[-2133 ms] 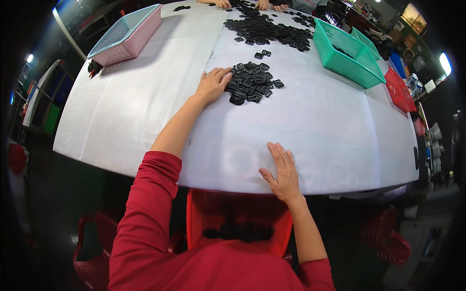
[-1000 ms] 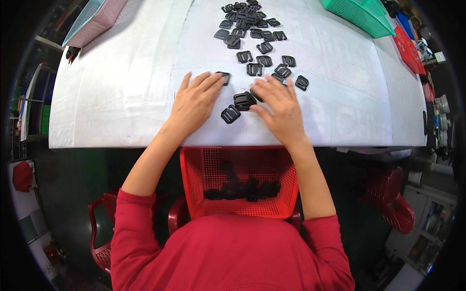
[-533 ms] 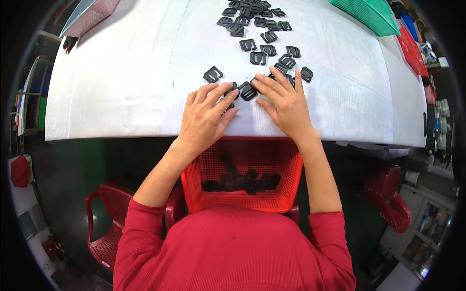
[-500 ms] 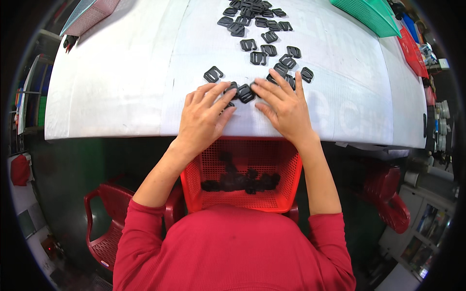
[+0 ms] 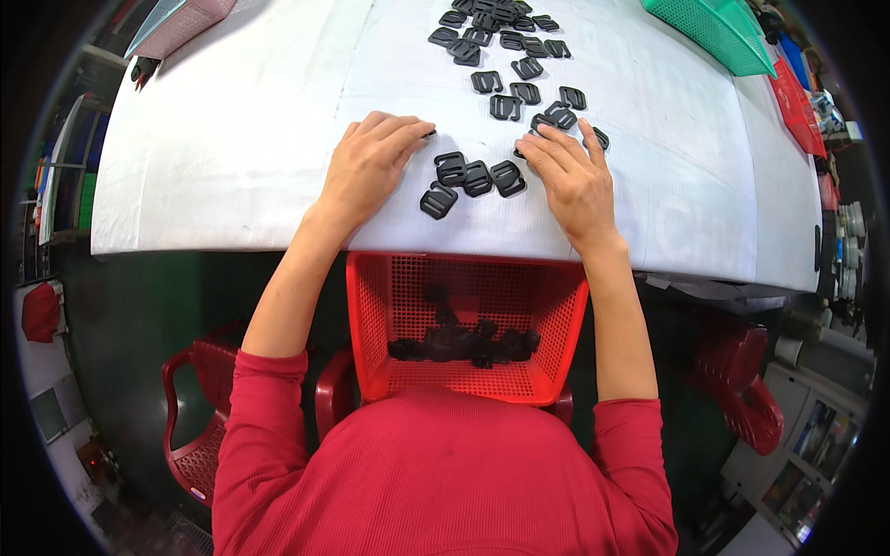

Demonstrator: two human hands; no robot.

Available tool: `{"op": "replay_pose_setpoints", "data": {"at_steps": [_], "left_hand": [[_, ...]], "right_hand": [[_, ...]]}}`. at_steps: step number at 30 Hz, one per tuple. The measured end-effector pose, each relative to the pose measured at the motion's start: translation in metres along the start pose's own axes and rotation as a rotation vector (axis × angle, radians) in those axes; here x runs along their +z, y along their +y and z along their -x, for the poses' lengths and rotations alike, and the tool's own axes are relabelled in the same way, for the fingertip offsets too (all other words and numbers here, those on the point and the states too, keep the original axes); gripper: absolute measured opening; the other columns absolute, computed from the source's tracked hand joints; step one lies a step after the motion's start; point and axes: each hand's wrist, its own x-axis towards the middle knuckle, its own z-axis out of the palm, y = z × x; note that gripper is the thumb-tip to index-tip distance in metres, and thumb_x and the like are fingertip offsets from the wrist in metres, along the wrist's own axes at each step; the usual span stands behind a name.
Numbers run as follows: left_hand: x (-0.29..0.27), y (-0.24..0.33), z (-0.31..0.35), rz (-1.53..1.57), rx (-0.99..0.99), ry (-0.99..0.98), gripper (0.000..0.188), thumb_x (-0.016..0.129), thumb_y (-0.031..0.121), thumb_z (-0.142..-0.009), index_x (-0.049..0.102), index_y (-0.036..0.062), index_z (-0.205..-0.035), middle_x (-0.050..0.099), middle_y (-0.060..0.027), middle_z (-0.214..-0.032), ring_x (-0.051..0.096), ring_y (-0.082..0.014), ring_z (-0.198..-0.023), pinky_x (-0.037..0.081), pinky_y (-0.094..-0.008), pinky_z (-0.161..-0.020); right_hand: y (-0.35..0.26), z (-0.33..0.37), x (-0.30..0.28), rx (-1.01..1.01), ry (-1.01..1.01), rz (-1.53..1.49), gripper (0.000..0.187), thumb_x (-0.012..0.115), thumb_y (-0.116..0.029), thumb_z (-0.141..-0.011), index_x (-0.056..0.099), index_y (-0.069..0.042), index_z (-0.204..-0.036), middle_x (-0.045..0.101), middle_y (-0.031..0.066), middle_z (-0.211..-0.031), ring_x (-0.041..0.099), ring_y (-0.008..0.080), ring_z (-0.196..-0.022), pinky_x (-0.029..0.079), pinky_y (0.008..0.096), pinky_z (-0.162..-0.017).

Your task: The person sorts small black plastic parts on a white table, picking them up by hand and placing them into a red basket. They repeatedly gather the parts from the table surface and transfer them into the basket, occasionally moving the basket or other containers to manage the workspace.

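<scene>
Several black plastic strap buckles point(image 5: 477, 178) lie in a loose group near the table's front edge, between my hands. To their left, my left hand point(image 5: 366, 169) is closed with its fingers together over another black buckle point(image 5: 428, 134). Only a small edge of that buckle shows past the fingertips; the thumb is hidden. My right hand point(image 5: 577, 190) rests palm down with fingers stretched and apart, its fingertips touching buckles at the right. It partly covers a buckle point(image 5: 601, 139) beside the fingers.
More buckles point(image 5: 487, 14) spread toward the far side of the white-covered table point(image 5: 222, 167). Below its front edge, a red perforated basket point(image 5: 362, 324) holds dark pieces. A green basket point(image 5: 709, 37) and a pink one point(image 5: 181, 26) stand at the far corners. Dark red chairs point(image 5: 199, 408) flank me.
Both hands have moved apart from the near group of buckles, which is now uncovered. My left hand has reached over the buckle at the left; my right hand has shifted right.
</scene>
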Motion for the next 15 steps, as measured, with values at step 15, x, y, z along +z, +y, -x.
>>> {"op": "replay_pose_setpoints", "data": {"at_steps": [15], "left_hand": [[0.052, 0.002, -0.09, -0.196, 0.19, 0.114, 0.022, 0.064, 0.019, -0.083, 0.072, 0.0123, -0.103, 0.069, 0.0001, -0.103, 0.059, -0.0187, -0.094, 0.048, -0.032, -0.084]], "right_hand": [[0.012, -0.053, 0.033, 0.015, 0.028, 0.091, 0.018, 0.069, -0.021, -0.077, 0.071, -0.015, -0.094, 0.068, -0.0038, -0.101, 0.058, 0.0138, -0.099, 0.039, 0.037, -0.087]]}}
